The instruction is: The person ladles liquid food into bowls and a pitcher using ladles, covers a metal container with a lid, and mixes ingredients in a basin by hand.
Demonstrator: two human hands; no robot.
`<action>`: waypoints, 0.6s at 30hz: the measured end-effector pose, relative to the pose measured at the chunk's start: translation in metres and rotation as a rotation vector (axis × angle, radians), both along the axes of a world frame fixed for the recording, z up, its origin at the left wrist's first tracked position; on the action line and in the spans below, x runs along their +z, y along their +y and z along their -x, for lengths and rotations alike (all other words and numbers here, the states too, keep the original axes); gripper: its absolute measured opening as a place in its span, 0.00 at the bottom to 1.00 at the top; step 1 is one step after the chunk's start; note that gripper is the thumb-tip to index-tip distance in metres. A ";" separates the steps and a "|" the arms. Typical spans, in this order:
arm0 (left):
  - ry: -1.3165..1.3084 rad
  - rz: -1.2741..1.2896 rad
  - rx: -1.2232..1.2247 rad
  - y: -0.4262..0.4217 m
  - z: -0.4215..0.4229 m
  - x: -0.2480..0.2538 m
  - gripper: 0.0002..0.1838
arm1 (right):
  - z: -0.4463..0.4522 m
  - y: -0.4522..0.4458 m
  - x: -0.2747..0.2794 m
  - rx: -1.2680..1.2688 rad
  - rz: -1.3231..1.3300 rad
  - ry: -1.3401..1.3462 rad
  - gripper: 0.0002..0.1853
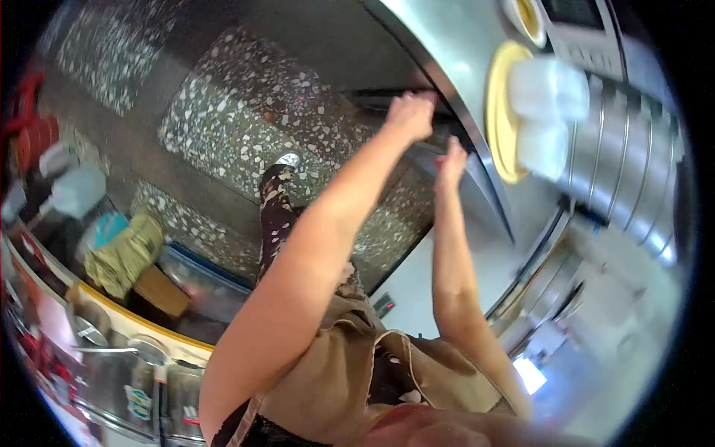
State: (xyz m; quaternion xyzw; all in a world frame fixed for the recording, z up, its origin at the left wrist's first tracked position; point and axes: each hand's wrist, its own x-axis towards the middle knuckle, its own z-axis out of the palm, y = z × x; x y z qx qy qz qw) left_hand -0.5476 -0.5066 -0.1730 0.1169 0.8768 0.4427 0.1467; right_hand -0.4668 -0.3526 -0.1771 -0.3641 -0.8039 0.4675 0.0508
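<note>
My left hand [412, 115] is at the front of a steel counter [458, 63], by a dark gap under its edge. Its fingers are curled closed, and what they hold, if anything, is hidden. Close by on the right, my right hand [450, 162] is raised with its fingers stretched out, beside a steel panel [480, 190] below the counter edge. Nothing shows in this hand. On the counter above both hands lies a round yellow board or lid [503, 112], with stacks of white, translucent containers [550, 89] against it.
A white appliance [588, 45] and a bowl [527, 18] stand at the upper right. A wire rack [625, 164] is beyond the containers. On the left are a plastic jug [78, 190], a yellowish cloth bundle [126, 257], a clear bin [201, 276] and metal pots [112, 380]. The floor [246, 112] is speckled stone.
</note>
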 end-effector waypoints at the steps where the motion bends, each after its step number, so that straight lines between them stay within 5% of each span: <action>1: -0.013 0.034 -0.001 -0.002 -0.002 0.005 0.17 | -0.030 -0.007 -0.009 0.029 -0.064 0.008 0.17; 8: 0.194 0.062 0.251 0.031 -0.016 -0.021 0.21 | -0.295 -0.043 0.031 0.250 -0.091 0.064 0.15; 10: 0.190 0.181 0.312 0.042 -0.014 -0.035 0.23 | -0.384 -0.019 0.001 0.221 0.033 -0.189 0.13; 12: 0.358 0.151 0.309 0.047 -0.009 -0.054 0.26 | -0.427 -0.009 0.011 -0.389 0.268 -0.136 0.12; 16: 0.320 0.419 0.423 0.049 0.002 -0.079 0.28 | -0.511 0.007 0.025 -0.753 0.289 -0.314 0.12; 18: 0.281 0.530 0.413 0.036 0.027 -0.125 0.30 | -0.544 0.011 0.020 -0.859 0.081 -0.319 0.11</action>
